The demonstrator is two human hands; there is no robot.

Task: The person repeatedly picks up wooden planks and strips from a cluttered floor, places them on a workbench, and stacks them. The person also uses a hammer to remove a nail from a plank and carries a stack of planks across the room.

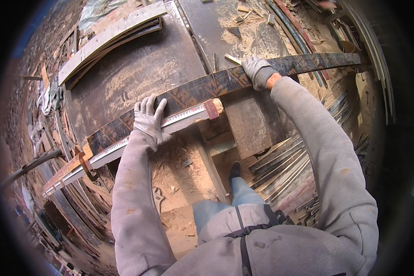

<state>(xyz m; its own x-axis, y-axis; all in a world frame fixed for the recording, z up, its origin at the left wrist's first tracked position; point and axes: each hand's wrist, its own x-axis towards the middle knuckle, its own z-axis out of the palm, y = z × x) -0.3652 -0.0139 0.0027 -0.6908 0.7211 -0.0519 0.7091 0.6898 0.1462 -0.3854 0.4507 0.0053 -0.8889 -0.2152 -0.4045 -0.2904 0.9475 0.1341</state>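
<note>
A long, narrow dark plank (pixel 188 94) with tan printed marks lies across the work table and bends through the fisheye view. My left hand (pixel 151 118), in a grey glove, rests on it with fingers spread, thumb side toward a ruler. That ruler, a white measuring scale (pixel 184 115) with red and black marks, runs along the plank's near side and ends at a dark red block (pixel 211 109). Farther right, my gloved right hand (pixel 258 72) grips the plank, its fingers curled over the far edge.
Sawdust covers the metal table top (pixel 138 73). Stacked pale boards (pixel 115 39) lie at its far left, wood scraps (pixel 244 18) at the far right. Piled strips (pixel 285 161) lie on the floor to the right. A wooden beam (pixel 209 165) stands below the table edge near my legs.
</note>
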